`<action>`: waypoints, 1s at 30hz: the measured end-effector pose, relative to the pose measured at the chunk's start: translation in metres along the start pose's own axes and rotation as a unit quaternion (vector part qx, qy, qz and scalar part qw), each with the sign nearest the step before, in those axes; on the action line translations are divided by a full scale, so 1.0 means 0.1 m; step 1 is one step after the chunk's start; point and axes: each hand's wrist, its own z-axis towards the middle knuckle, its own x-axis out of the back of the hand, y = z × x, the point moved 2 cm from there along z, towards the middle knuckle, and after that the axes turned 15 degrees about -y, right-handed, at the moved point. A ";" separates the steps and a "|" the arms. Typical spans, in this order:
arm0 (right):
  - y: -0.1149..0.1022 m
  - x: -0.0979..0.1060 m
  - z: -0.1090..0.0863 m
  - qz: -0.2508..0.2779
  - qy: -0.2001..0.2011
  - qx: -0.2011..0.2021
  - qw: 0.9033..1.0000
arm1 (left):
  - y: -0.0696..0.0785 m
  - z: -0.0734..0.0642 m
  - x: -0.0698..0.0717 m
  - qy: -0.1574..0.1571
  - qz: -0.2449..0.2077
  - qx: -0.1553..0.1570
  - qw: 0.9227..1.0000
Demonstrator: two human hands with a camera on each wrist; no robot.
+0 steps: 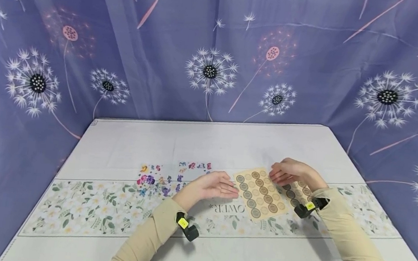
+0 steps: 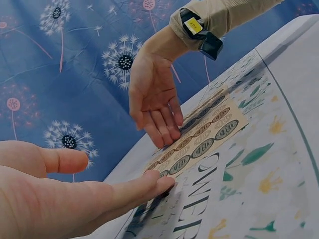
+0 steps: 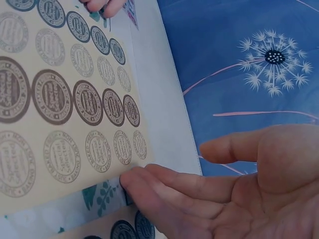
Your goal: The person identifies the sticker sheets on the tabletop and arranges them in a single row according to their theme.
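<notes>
A tan sheet of round stickers [image 1: 261, 194] lies on the table between my two hands, with rows of dark and pale circles on it. At its left edge is my left hand [image 1: 213, 187], palm turned inward and fingers fairly straight, with nothing held. My right hand [image 1: 291, 172] is at the sheet's upper right corner, fingers extended and the thumb apart from them. In the right wrist view its fingertips [image 3: 132, 181] come right up to the sheet's edge. A second sticker sheet [image 1: 298, 192] lies to the right, partly hidden under my right hand and wrist.
Two clear sheets with colourful small stickers lie to the left, one at the far left [image 1: 147, 179] and one beside it [image 1: 194, 165], partly behind my left hand. A floral runner [image 1: 87, 211] crosses the white table [image 1: 233, 258]. A dandelion-patterned curtain [image 1: 161, 77] encloses the back and sides.
</notes>
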 end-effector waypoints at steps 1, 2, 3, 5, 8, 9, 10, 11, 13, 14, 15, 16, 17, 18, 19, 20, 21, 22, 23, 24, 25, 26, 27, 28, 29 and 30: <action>0.00 0.00 0.01 0.006 -0.004 0.002 1.000 | 0.00 0.00 -0.01 0.001 0.002 0.001 1.000; 0.01 -0.01 0.01 0.009 -0.009 0.007 1.000 | -0.01 0.01 -0.01 0.003 0.006 0.002 1.000; 0.01 -0.01 0.02 0.014 -0.011 0.009 1.000 | -0.01 0.01 -0.02 0.004 0.008 0.003 1.000; 0.02 -0.02 0.03 0.029 -0.010 0.013 0.999 | -0.02 0.02 -0.03 0.008 0.005 0.004 1.000; 0.01 -0.04 0.03 0.045 0.001 0.018 0.999 | -0.02 0.03 -0.03 0.017 -0.006 0.002 1.000; 0.02 -0.04 0.03 0.051 0.004 0.019 0.998 | -0.02 0.03 -0.02 0.019 -0.010 0.000 1.000; 0.02 -0.04 0.03 0.057 0.005 0.020 0.998 | -0.02 0.03 -0.02 0.020 -0.015 0.000 1.000; 0.02 -0.04 0.02 0.061 0.004 0.022 0.998 | -0.02 0.04 -0.01 0.019 -0.019 0.000 1.000; 0.03 -0.04 0.02 0.072 0.000 0.022 0.997 | -0.02 0.04 0.00 0.018 -0.023 0.002 1.000; 0.03 -0.04 0.02 0.076 -0.002 0.021 0.997 | -0.02 0.05 0.00 0.016 -0.026 0.002 1.000; 0.04 -0.04 0.02 0.079 -0.004 0.020 0.997 | -0.02 0.05 0.00 0.016 -0.030 0.002 0.999; 0.05 -0.03 0.02 0.078 -0.005 0.019 0.997 | -0.02 0.05 0.01 0.015 -0.033 0.001 0.999; 0.05 -0.03 0.03 0.074 -0.004 0.017 0.997 | -0.02 0.06 0.01 0.016 -0.036 0.000 0.999; 0.06 -0.02 0.04 0.073 -0.002 0.014 0.997 | -0.03 0.06 0.01 0.017 -0.040 -0.001 0.999; 0.07 -0.02 0.04 0.073 0.000 0.011 0.997 | -0.03 0.06 0.01 0.018 -0.044 -0.002 0.999; 0.08 -0.01 0.05 0.072 0.003 0.007 0.997 | -0.03 0.07 0.01 0.019 -0.046 -0.005 0.999; 0.09 -0.01 0.07 0.071 0.003 0.005 0.997 | -0.04 0.07 0.01 0.020 -0.048 -0.006 0.999; 0.09 -0.01 0.08 0.072 0.003 0.003 0.997 | -0.04 0.07 0.00 0.022 -0.049 -0.006 0.999; 0.11 -0.01 0.09 0.072 0.003 0.002 0.997 | -0.04 0.08 0.00 0.025 -0.050 -0.005 0.998; 0.12 -0.01 0.11 0.075 0.002 0.002 0.997 | -0.05 0.08 0.00 0.028 -0.050 -0.005 0.998; 0.13 0.00 0.13 0.074 0.000 0.005 0.997 | -0.05 0.09 0.00 0.031 -0.049 -0.005 0.998; 0.14 0.00 0.14 0.071 -0.002 0.008 0.997 | -0.05 0.09 -0.01 0.034 -0.045 -0.007 0.998; 0.15 0.00 0.15 0.068 -0.005 0.013 0.998 | -0.05 0.09 -0.01 0.037 -0.044 -0.007 0.998; 0.16 0.01 0.16 0.065 -0.004 0.018 0.998 | -0.05 0.10 -0.01 0.039 -0.042 -0.009 0.998; 0.17 0.01 0.16 0.060 -0.004 0.023 0.998 | -0.05 0.10 0.00 0.042 -0.040 -0.010 0.998; 0.17 0.01 0.17 0.061 -0.003 0.026 0.998 | -0.05 0.10 0.00 0.044 -0.038 -0.012 0.998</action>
